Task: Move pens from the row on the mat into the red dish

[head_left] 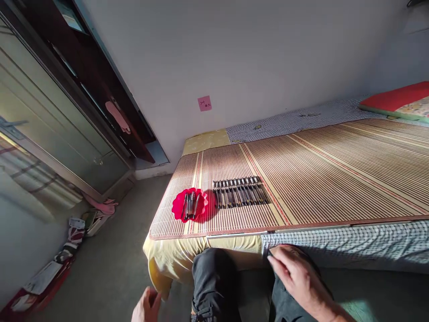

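A red scalloped dish (177, 206) holding several dark pens (189, 205) lies on a striped bamboo mat (318, 174) on a bed. Beside it, to the right, a row of several dark pens (240, 192) lies side by side on the mat. My right hand (296, 272) rests over my right knee near the bed's front edge, fingers stretched and slightly curved, holding nothing I can see. My left hand (146, 306) hangs low at the bottom edge, left of my left knee (211, 273); its fingers curl inward with nothing visible in them.
A pink sticky note (204, 103) is on the white wall behind the bed. A red and patterned pillow (398, 102) lies at the far right. A dark cabinet with glass doors (67, 116) stands left. Papers, cloth and clutter (67, 241) lie on the grey floor.
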Motion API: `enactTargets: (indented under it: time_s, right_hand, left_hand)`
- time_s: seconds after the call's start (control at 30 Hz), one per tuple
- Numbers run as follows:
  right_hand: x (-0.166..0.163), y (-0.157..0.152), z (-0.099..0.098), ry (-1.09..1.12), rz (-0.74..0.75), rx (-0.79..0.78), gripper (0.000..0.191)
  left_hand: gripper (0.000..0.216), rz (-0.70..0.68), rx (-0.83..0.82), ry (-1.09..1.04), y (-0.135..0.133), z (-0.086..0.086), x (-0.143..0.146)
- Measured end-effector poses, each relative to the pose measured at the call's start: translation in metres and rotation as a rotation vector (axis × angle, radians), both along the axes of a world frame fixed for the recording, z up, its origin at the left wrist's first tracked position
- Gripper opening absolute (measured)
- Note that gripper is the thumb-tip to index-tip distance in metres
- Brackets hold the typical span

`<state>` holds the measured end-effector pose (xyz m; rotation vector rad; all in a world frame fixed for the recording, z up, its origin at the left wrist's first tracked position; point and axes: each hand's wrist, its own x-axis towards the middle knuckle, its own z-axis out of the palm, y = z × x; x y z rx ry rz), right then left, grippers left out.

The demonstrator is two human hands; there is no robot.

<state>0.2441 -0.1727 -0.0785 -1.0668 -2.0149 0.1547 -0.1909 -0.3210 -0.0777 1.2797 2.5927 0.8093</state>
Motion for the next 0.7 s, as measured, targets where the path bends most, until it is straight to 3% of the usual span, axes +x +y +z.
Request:
enactTargets:
  time_s: [0.1, 0.2, 0.37, 0.5, 0.7]
  right_hand:
    - [-0.033, -0.003, -0.018, -0.089, 0.017, 0.06, 0.035]
    - [-0.04, -0.005, -0.038, -0.149, 0.007, 0.03, 0.029]
    - [-0.036, -0.001, -0.052, -0.152, -0.031, -0.05, 0.02]
    - [-0.039, 0.001, -0.051, -0.141, -0.011, -0.148, 0.012]
    - [-0.042, 0.001, -0.046, -0.165, -0.029, -0.256, 0.009]
  left_hand:
    - [0.024, -0.088, 0.013, 0.051, 0.071, 0.023, 0.009]
    - [0.025, -0.225, 0.028, 0.113, 0.148, 0.048, 0.031]
    - [0.02, -0.269, -0.057, 0.187, 0.249, 0.062, 0.054]
    - [0.022, -0.218, -0.153, 0.204, 0.288, 0.064, 0.062]
    - [0.024, -0.191, -0.111, 0.124, 0.3, 0.075, 0.07]
